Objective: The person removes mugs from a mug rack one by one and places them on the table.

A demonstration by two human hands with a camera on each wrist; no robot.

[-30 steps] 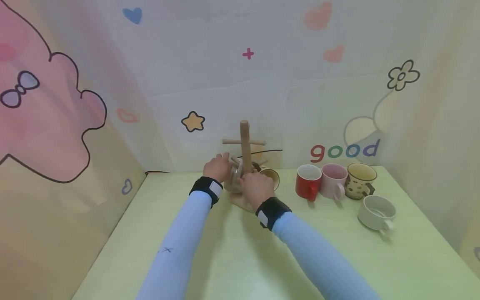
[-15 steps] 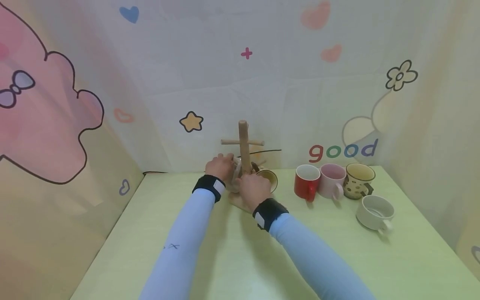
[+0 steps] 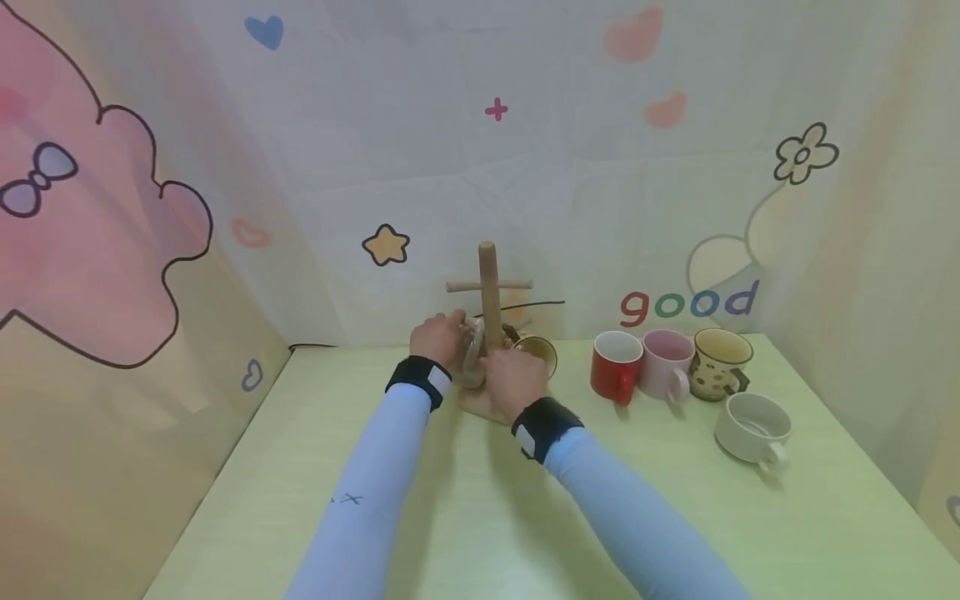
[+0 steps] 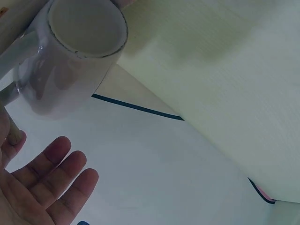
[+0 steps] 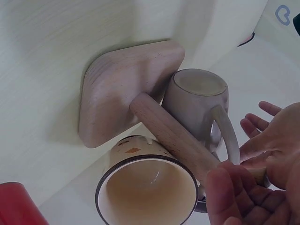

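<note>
spelling "good", letters (image 3: 693,303) sit right of the wooden stand (image 3: 491,321).

On my feed, a pale-brown wooden stand (image 5: 173,133), grain showing; a grey-white ceramic mug (image 5: 190,105), one end dark-edged; a cream round mug (image 5: 150,192), dark-rimmed, orange-brown patches! I'm scanning the pale yellow-green flat desk (image 3: 465,517): a red cylindrical mug (image 3: 604,375), white inside; a plain pink mug (image 3: 662,373); a beige mug (image 3: 714,372), brown-spotted; a plain off-white wide cup (image 3: 741,437).

Looks like a staged booth: walled on three sides by cartoon-printed cloth (image 3: 450,175), furnished with a pale green bench (image 3: 472,517) carrying mugs (image 3: 609,375) and a wooden mug stand (image 3: 490,300).
</note>
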